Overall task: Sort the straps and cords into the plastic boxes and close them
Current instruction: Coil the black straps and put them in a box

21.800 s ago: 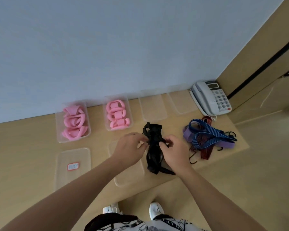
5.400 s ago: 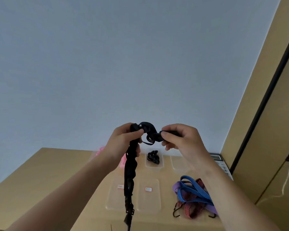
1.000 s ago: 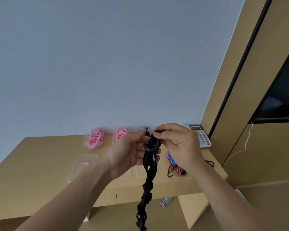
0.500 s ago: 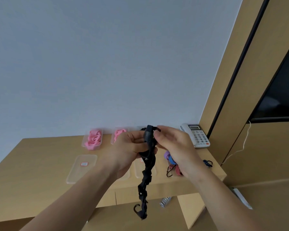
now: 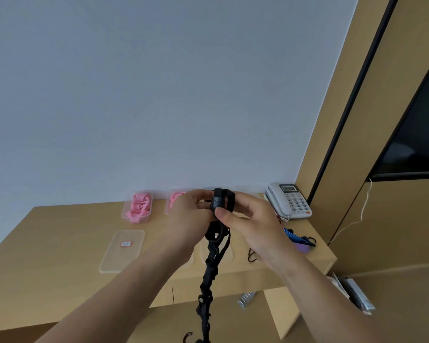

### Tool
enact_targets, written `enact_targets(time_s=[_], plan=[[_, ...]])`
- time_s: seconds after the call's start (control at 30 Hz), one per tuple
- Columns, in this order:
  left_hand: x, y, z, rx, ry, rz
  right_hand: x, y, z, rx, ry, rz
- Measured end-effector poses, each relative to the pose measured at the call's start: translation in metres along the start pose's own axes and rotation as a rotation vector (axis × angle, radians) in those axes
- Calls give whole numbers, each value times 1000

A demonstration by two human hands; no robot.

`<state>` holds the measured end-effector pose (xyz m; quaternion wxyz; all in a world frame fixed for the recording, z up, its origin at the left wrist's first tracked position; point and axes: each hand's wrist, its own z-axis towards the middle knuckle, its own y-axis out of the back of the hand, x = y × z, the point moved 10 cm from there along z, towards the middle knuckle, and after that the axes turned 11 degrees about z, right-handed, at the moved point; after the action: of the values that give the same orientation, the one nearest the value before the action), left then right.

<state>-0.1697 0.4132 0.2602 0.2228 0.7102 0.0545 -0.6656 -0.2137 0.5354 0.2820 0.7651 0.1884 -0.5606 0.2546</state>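
Note:
I hold a black strap (image 5: 208,276) up in front of the wooden table (image 5: 47,246). My left hand (image 5: 191,219) grips its coiled upper end and my right hand (image 5: 250,224) pinches the same coil from the right. The rest of the strap hangs down past the table's front edge, ending in a hook. Two clear plastic boxes with pink straps, one (image 5: 138,206) to the left and one (image 5: 175,198) partly hidden by my left hand, stand at the wall. A blue and purple bundle of cords (image 5: 299,241) lies at the right, mostly behind my right wrist.
A clear lid (image 5: 123,251) with a red label lies flat at the left front. A white desk phone (image 5: 289,200) sits in the back right corner. More clear boxes at the wall and lids are hidden behind my hands. A wooden wall panel rises at the right.
Over the last second both hands kept winding the black strap's upper end into a coil, and the hanging tail became shorter and swung a little.

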Motion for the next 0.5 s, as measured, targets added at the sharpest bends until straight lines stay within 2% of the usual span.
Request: enact_targets(time_s=[0.07,0.17,0.23,0.3,0.4,0.5], plan=[[-5,-3,-4,12,-42,64,-2,2,2,-29,-6,-7],[-18,-5,-8,-33,-172,346,-7,-2,5,-21,-47,-45],[-23,-7,-10,-56,-208,426,-9,-3,6,-35,-57,-117],[-23,-11,-10,20,-189,302,-12,-2,6,-47,-70,-98],[-20,-21,-14,219,-144,9,-16,1,5,-52,-108,-34],[-24,-24,-17,286,-200,4,-15,3,6,-33,-126,-17]])
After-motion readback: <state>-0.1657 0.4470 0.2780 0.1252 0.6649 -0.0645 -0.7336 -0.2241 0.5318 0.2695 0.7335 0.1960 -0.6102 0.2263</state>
